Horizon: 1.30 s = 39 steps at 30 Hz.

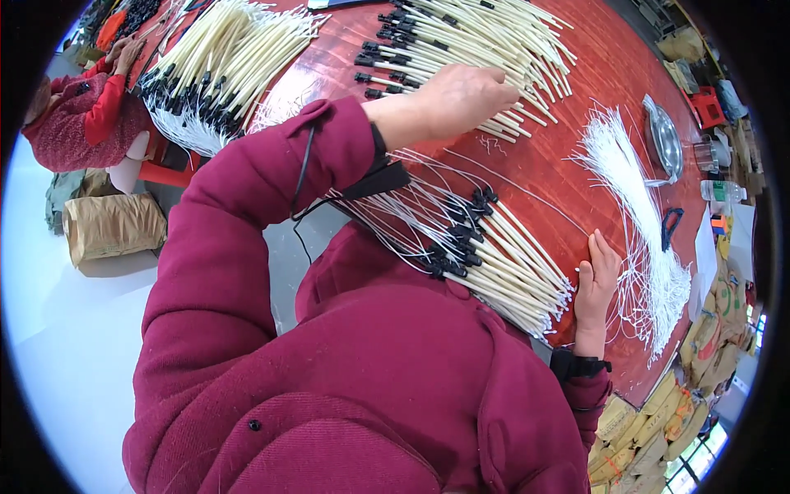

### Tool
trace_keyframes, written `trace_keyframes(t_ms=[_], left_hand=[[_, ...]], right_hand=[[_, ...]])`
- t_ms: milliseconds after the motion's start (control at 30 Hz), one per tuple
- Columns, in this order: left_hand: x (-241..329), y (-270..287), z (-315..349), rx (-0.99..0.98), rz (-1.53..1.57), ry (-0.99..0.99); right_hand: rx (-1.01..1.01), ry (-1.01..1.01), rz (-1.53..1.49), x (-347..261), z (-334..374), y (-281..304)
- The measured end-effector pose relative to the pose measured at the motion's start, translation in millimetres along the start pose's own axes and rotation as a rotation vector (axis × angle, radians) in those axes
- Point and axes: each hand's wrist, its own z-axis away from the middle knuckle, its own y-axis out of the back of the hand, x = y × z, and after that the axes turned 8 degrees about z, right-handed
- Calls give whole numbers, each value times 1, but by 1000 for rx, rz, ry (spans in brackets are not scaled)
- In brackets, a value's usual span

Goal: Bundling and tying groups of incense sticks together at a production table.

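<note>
My left hand (467, 97) is closed over a pile of cream rods with black end pieces (461, 41) at the far middle. Its fingertips are partly hidden, so I cannot make out what they hold. To the right, my right hand (599, 280) rests at the red table with its fingers stretched out. A thin white cord (527, 191) runs across the table to its fingertips. Between my body and that hand lies a second bundle of cream rods (518, 272), with black fittings and white strings at its left end. Beside the right hand spreads a bundle of white cords (629, 189).
The red table (605, 70) carries another rod pile (239, 41) at the far left, near a seated person (90, 123) in red. A metal dish (662, 140) and plastic bottle (722, 192) stand at the right. A brown paper sack (119, 228) is at the left.
</note>
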Motion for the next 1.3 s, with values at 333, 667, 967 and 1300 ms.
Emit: trace_keyframes(t_ms=[333,667,967,1300], left_hand=[[-1,29,71,-16,177,70],[5,46,99,-86,171,215],[6,37,95,-107,168,194],[-1,40,96,-102,138,235]], right_hand=[[24,2,18,2,0,-2],[80,-11,-2,0,1,-5],[65,-25,-41,-11,-1,-8],[52,-13,-34,-10,-1,-8]])
